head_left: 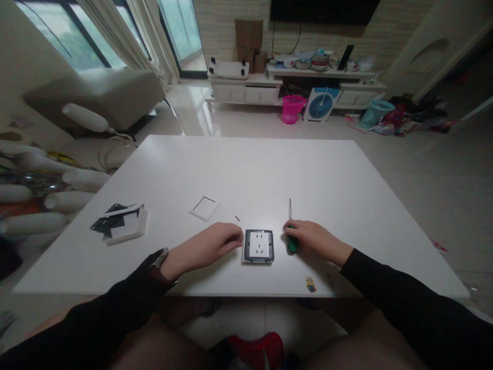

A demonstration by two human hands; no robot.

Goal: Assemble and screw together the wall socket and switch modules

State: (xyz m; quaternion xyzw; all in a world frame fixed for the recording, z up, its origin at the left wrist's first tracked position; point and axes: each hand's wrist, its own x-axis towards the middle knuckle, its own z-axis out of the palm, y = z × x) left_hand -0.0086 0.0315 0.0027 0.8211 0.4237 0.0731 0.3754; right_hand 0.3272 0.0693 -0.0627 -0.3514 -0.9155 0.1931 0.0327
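Observation:
A wall socket [259, 244] with a white face and dark frame lies flat near the table's front edge, its slots upward. Just left of it is my left hand [219, 240], fingers curled together with the tips at the socket's left edge; whether they touch it or pinch something small is hidden. To the socket's right, my right hand [304, 234] grips a screwdriver [292, 243] by its green handle, the metal shaft pointing away from me. A small screw [238, 218] lies beyond the socket. Farther left rests a thin white square cover frame [206, 209].
An open white box [134, 226] with dark plates stands at the table's left. A small cartoon sticker [310, 284] is near the front edge of the white table [250, 169]. Several white padded bars [84, 180] crowd the floor at left.

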